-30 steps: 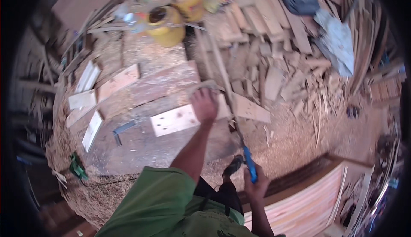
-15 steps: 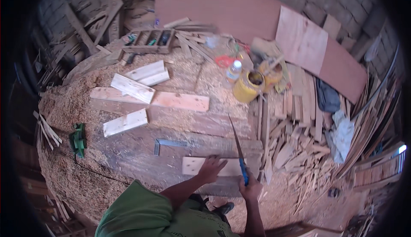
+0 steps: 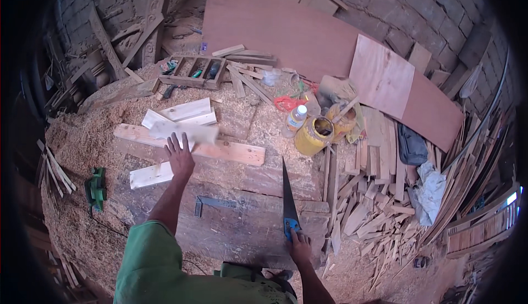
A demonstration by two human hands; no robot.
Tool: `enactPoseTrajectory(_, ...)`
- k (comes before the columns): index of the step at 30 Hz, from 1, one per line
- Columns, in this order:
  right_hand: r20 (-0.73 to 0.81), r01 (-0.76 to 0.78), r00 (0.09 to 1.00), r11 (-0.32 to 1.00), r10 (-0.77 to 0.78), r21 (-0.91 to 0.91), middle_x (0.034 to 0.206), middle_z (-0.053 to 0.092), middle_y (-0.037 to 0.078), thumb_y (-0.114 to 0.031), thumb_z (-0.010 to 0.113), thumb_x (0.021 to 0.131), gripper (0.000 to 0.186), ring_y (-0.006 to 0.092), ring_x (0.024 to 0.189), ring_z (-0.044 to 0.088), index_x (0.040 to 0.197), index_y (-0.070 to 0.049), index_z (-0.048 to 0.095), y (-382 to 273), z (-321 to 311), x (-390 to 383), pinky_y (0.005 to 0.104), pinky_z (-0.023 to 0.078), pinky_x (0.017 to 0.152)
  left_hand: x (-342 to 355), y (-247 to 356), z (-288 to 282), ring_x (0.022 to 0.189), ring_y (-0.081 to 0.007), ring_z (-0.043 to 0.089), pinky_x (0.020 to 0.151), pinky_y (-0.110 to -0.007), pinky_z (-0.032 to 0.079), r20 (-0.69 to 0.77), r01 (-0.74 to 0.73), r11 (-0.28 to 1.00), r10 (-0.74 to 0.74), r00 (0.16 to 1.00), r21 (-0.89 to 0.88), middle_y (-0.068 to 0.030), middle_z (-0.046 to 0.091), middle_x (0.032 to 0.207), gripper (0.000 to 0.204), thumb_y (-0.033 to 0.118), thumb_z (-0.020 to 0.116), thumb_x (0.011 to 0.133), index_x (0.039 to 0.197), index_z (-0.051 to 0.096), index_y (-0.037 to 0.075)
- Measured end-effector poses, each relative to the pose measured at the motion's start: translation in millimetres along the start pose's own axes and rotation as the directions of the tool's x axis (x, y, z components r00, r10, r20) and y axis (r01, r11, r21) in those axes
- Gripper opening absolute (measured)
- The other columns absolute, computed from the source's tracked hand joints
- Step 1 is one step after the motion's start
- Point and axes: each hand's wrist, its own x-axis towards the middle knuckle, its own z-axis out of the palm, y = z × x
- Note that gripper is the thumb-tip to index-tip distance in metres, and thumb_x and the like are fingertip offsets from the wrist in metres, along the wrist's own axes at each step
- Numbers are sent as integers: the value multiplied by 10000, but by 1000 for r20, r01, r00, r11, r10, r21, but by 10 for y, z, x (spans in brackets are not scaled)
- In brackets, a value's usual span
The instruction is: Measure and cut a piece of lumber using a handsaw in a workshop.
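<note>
Over the upper left of the workbench [image 3: 258, 221], my left hand [image 3: 180, 158] has its fingers spread on or just above a motion-blurred pale board [image 3: 201, 134]. Beneath that board lie other pale boards [image 3: 181, 109] and a long pinkish plank [image 3: 242, 153]; a shorter board [image 3: 144, 177] lies just below them. My right hand [image 3: 300, 244] is closed on the blue handle of a hand saw [image 3: 289, 194], whose blade points away from me over the bench. A metal square [image 3: 217, 202] lies between my arms.
A green power planer [image 3: 96, 188] sits left among shavings. Yellow containers [image 3: 308, 142], a plastic bottle [image 3: 295, 119] and a divided wooden box [image 3: 187, 78] stand farther back. Large panels [image 3: 275, 26] lean on the block wall. Scrap wood [image 3: 368, 221] piles up at the right.
My left hand has moved up and left from the lower bench, where it pressed a board with holes; that spot is now bare. The saw has shifted left, and the camera's view has shifted.
</note>
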Motion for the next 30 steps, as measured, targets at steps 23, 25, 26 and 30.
enactPoseTrajectory(23,62,-753,568,488,820,441,997,769,153,-195,765,1019,321,370,850,765,1321,-87,768,1727,-1208,-3485,472,620,776,-3271,6208,882,1582,-449,393,1338,-615,219,381,-917,387,866,324,-100,-269,481,1669,959,494,816,873,1623,520,-25)
enactPoseTrajectory(25,20,-778,503,442,864,447,990,779,151,-207,762,1026,321,362,834,767,1326,-91,766,1913,-1283,-3732,465,621,765,-3255,6283,964,1485,-414,467,1296,-602,270,428,-927,372,847,316,-51,-246,546,1582,983,505,837,839,1593,541,-52)
enactPoseTrajectory(26,-2,-782,466,413,885,467,986,782,152,-204,764,1026,323,355,831,769,1326,-84,764,1990,-1311,-3804,458,620,767,-3276,6296,937,1442,-398,490,1272,-593,291,474,-928,372,822,315,-30,-236,568,1543,992,509,847,821,1578,552,-61)
enactPoseTrajectory(30,-36,-747,382,331,923,577,994,789,191,-186,752,1041,319,332,872,776,1333,-58,762,2174,-1419,-3747,425,613,799,-3475,6273,498,1328,-359,528,1192,-561,350,419,-907,392,857,299,-153,-206,617,1426,992,513,881,758,1506,606,-77)
